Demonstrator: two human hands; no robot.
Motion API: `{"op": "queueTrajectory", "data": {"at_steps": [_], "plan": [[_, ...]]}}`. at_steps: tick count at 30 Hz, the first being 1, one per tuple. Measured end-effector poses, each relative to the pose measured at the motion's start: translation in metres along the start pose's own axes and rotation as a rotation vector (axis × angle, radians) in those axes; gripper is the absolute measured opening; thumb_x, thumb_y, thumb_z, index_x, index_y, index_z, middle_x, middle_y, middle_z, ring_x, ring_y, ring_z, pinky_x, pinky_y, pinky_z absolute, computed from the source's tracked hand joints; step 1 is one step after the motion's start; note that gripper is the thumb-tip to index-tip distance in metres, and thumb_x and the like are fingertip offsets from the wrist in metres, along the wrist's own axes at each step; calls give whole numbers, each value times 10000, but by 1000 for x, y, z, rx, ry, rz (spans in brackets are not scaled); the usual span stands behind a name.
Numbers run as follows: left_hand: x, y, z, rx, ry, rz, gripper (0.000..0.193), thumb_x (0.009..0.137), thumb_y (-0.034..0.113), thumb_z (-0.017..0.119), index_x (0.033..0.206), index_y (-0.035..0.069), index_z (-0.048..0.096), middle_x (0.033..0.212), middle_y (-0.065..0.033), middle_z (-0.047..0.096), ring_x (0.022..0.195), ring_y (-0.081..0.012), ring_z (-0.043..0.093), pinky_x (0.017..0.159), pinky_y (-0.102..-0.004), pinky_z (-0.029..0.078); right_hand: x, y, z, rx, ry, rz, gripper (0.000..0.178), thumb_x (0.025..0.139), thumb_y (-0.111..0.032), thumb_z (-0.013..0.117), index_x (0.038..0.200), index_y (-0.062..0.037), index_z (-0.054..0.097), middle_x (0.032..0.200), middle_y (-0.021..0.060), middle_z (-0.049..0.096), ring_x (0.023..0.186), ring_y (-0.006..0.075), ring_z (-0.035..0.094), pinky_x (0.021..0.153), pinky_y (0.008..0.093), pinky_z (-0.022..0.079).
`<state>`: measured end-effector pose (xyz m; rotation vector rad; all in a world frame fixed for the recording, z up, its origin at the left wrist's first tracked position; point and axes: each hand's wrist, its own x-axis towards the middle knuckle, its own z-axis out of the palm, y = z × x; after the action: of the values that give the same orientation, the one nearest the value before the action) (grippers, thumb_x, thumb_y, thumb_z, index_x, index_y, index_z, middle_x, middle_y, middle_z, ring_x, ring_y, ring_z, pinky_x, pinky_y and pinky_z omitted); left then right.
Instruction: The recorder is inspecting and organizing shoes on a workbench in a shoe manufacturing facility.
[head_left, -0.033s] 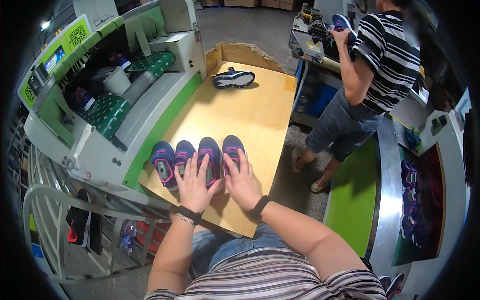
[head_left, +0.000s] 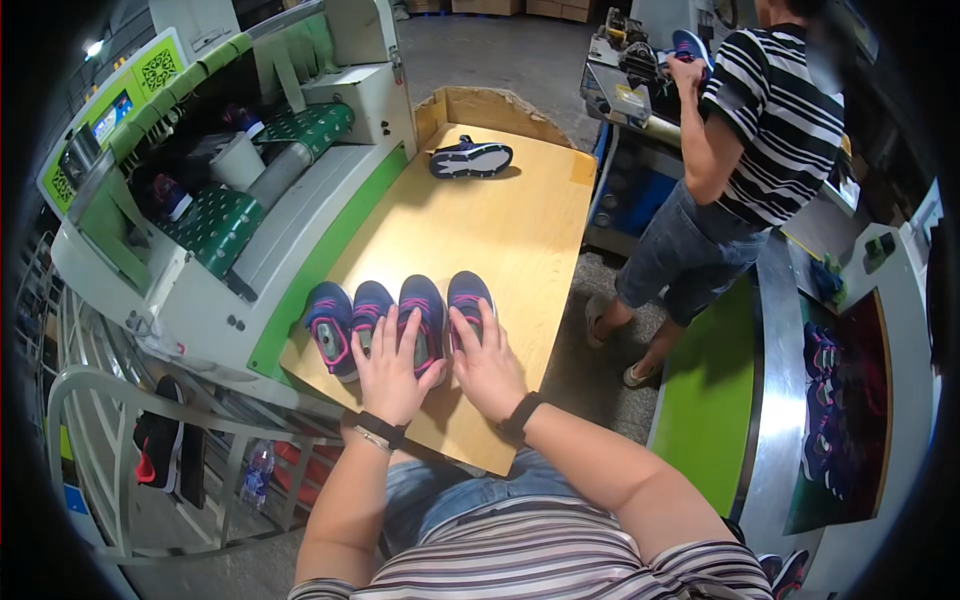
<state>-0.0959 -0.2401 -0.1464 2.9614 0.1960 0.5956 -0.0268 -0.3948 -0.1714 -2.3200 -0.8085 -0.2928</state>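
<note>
A row of several dark blue sneakers with pink laces stands on the light wooden board, toes pointing away from me. My left hand lies with spread fingers over the second sneaker and the third sneaker. On the rightmost sneaker rest the outstretched fingers of my right hand. The leftmost sneaker is untouched, with a greyish insert showing in its opening. Farther up the board, another sneaker lies on its side, its white-and-dark sole facing me.
At left stands a machine with a green dotted conveyor carrying shoes. A metal railing curves below it. A co-worker stands at right holding a sneaker. More sneakers line the right-hand machine, beside a green panel.
The co-worker's sneaker has shifted and tilted slightly. My hands and the row of sneakers keep their places relative to each other.
</note>
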Motion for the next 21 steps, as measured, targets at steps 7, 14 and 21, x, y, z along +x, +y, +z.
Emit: {"op": "queueTrajectory", "data": {"at_steps": [7, 14, 21], "plan": [[6, -5, 0, -19, -48, -6, 892, 799, 490, 725, 1538, 173, 340, 1562, -157, 337, 1389, -333, 395, 1143, -633, 178, 32, 21, -27, 72, -149, 55, 712, 949, -431, 582, 1535, -134, 306, 1368, 210, 488, 1216, 387, 505, 1069, 535, 344], [9, -5, -10, -55, -134, -3, 831, 818, 502, 710, 1501, 145, 398, 1559, -205, 323, 1378, -336, 413, 1123, -666, 161, 254, 167, 6, -228, -122, -17, 832, 853, -254, 711, 1515, -8, 272, 1542, 207, 345, 1440, 401, 289, 1179, 494, 269], [1, -8, -8, -46, -193, -17, 747, 826, 542, 697, 1441, 181, 471, 1552, -200, 345, 1347, -312, 469, 1101, -683, 181, 375, 179, 24, -389, -358, 432, 929, 731, -377, 851, 1486, -104, 382, 1535, 155, 388, 1377, 359, 434, 1144, 543, 298]]}}
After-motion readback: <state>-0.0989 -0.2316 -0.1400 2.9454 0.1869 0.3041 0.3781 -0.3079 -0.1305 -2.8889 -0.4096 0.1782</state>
